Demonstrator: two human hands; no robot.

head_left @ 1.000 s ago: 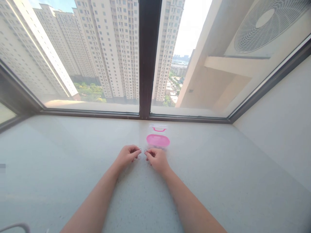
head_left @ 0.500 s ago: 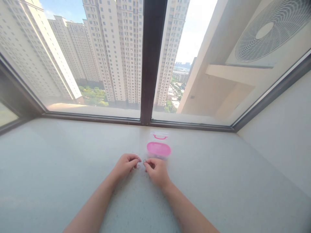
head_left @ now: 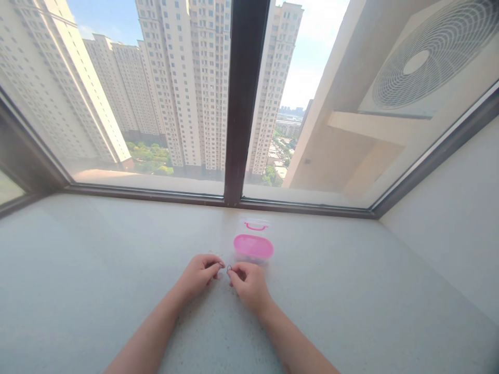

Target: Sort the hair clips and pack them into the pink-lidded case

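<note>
My left hand (head_left: pixel 201 272) is closed in a pinch just above the pale sill. A thin dark bit shows at its fingertips, too small to make out. Facing it, my right hand (head_left: pixel 249 283) pinches a thin dark loop (head_left: pixel 229 268) between thumb and forefinger. Only a narrow gap separates the two sets of fingertips. Right behind my right hand stands a clear box with a pink oval top (head_left: pixel 253 246). Farther back lies a clear lid with a pink handle (head_left: pixel 255 227). Faint small rings, hard to see, lie on the sill behind my left hand.
The pale window sill (head_left: pixel 97 291) spreads to both sides of my arms. Beyond it rises a window with a dark frame (head_left: pixel 234 130). A white wall (head_left: pixel 452 223) bounds the right side. Tall buildings and an air conditioner unit are outside the glass.
The whole view has shifted slightly, so the scene sits a little lower. Both hands keep their pinches, with the fingertips still close together.
</note>
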